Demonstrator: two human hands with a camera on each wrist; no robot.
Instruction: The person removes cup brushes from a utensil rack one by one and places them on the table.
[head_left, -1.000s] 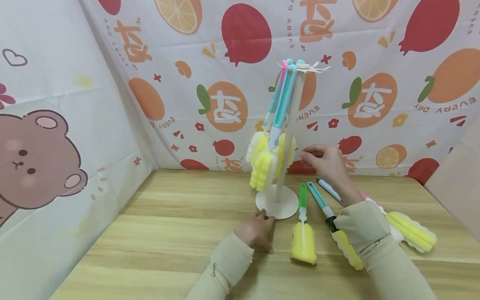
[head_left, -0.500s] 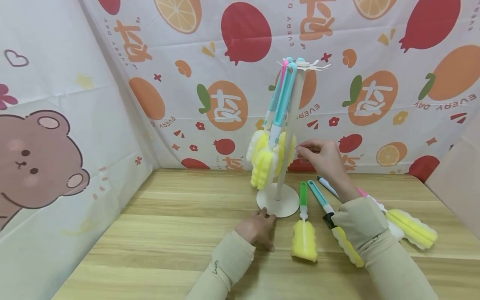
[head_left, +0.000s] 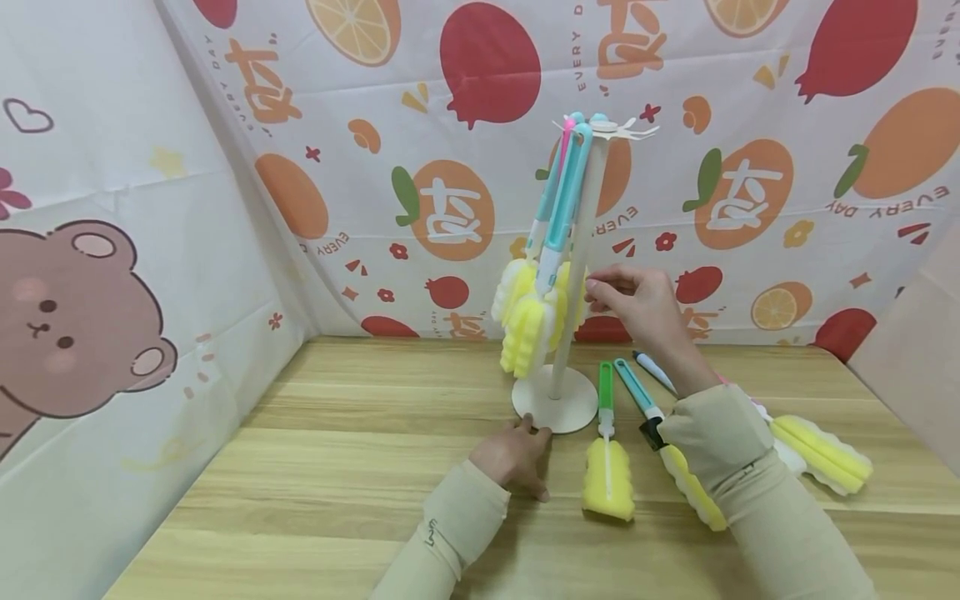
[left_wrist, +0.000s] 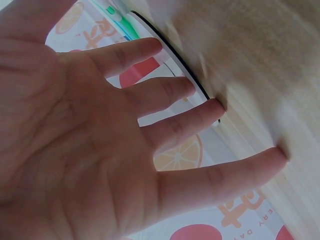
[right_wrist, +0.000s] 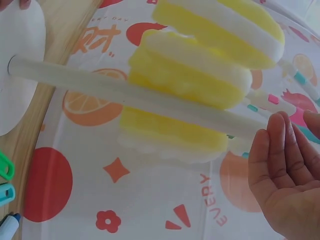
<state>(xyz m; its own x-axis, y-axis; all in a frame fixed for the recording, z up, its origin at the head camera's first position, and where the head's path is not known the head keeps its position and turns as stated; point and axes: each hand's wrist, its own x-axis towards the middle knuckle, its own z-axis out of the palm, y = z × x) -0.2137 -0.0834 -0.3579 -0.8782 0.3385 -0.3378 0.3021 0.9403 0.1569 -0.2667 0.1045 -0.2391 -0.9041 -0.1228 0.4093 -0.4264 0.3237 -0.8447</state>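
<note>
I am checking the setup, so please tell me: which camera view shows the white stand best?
The head view, because it shows the white stand from round base to pronged top. The right wrist view shows the pole and part of the base, without the top. The left wrist view shows only the base's edge.

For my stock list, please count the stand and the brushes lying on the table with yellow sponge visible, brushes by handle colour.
White stand: 1
Green-handled brush: 1
Light-blue-handled brush: 1
Pink-handled brush: 1 (handle partly hidden by the right sleeve)
Total: 4
</note>
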